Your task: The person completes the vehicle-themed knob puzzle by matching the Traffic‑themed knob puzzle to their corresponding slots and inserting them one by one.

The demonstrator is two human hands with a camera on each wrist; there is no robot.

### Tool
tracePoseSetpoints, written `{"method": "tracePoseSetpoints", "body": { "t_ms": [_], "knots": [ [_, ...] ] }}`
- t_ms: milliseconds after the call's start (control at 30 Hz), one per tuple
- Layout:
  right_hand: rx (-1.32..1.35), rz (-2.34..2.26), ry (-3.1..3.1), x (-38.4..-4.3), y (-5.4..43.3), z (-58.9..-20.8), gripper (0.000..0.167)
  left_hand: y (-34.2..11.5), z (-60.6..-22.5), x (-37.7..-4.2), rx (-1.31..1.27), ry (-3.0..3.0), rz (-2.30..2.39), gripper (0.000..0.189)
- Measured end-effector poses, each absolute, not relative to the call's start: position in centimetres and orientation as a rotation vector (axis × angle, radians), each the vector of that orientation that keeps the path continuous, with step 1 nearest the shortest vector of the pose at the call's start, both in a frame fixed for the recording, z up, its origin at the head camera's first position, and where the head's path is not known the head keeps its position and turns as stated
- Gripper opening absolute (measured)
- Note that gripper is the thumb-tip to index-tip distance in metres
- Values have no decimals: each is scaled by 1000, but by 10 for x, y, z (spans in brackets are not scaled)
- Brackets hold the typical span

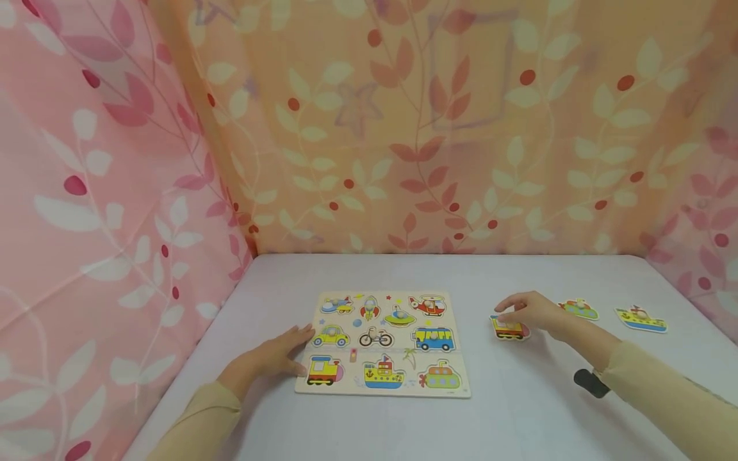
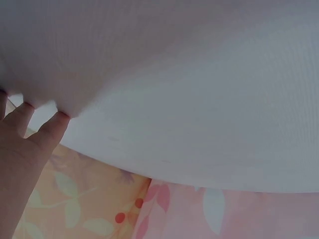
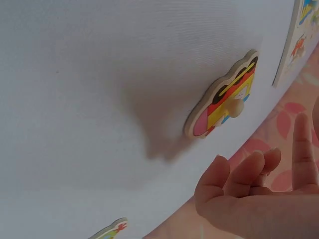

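My left hand [image 1: 268, 357] lies with spread fingers at the left edge of a wooden knob puzzle board [image 1: 353, 374] covered in vehicle pictures. In the left wrist view its fingertips [image 2: 63, 114] touch the white surface. To the right of the board, my right hand [image 1: 536, 312] hovers over a train puzzle piece [image 1: 507, 330]. From the right wrist, the round knob [image 3: 235, 107] on the train piece stands free, with the loosely bent fingers [image 3: 214, 174] apart from it. The train piece lies flat on the table, picture side up.
Beyond the right hand lie a submarine piece [image 1: 582, 310] and a boat piece [image 1: 641, 319]. A small dark object [image 1: 590, 383] shows beside the right sleeve. Floral curtains [image 1: 369, 160] enclose the white table [image 1: 357, 432] at the back and sides.
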State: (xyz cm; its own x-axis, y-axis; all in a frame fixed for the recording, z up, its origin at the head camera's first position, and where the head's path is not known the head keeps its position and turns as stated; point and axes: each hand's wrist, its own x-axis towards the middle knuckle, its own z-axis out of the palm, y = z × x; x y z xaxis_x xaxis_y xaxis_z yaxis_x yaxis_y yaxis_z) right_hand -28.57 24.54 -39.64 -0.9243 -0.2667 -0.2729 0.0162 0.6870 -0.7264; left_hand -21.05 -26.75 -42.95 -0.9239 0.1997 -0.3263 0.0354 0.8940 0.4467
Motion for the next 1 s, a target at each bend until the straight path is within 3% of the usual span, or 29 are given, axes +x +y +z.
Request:
{"method": "tracePoseSetpoints", "body": {
  "t_ms": [667,1000],
  "knots": [
    [-257,-1038,2451,-304,274,-423,36,-269,-429,-211,208,2696,615,88],
    [-183,-1058,2513,-305,270,-431,24,-268,-429,-211,191,2692,640,87]
  ]
}}
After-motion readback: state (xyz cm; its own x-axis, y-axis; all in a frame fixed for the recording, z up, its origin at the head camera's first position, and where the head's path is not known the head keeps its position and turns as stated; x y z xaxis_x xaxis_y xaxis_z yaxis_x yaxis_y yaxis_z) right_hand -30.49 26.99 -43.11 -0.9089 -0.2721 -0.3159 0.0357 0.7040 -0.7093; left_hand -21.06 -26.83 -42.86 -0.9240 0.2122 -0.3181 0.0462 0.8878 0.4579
